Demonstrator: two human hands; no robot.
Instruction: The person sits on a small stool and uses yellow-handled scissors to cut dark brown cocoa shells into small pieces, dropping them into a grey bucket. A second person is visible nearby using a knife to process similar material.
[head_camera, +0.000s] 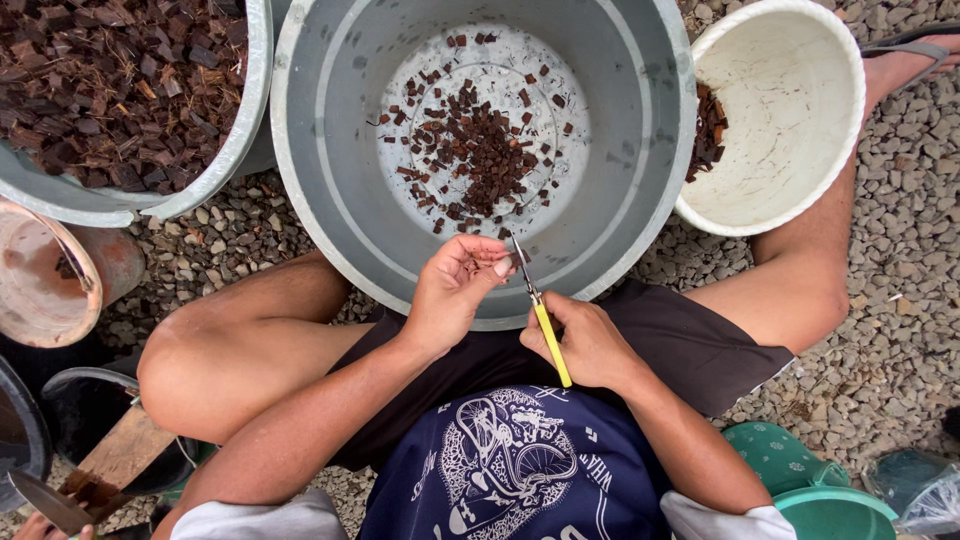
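Note:
My right hand (585, 340) grips yellow-handled scissors (540, 310), their blades pointing up toward the fingers of my left hand (455, 290). My left hand pinches a small brown piece at the blades, just over the near rim of a big grey basin (620, 200). A scatter of brown bark chips (480, 140) lies on the basin's bottom. Both hands hover above my lap, between my bent knees.
A second grey basin (215, 165) heaped with bark chunks stands at the upper left. A white bucket (790, 110) with a few chips lies tilted at the upper right. A terracotta pot (55, 275), a green container (810, 485) and gravel ground (900, 300) surround me.

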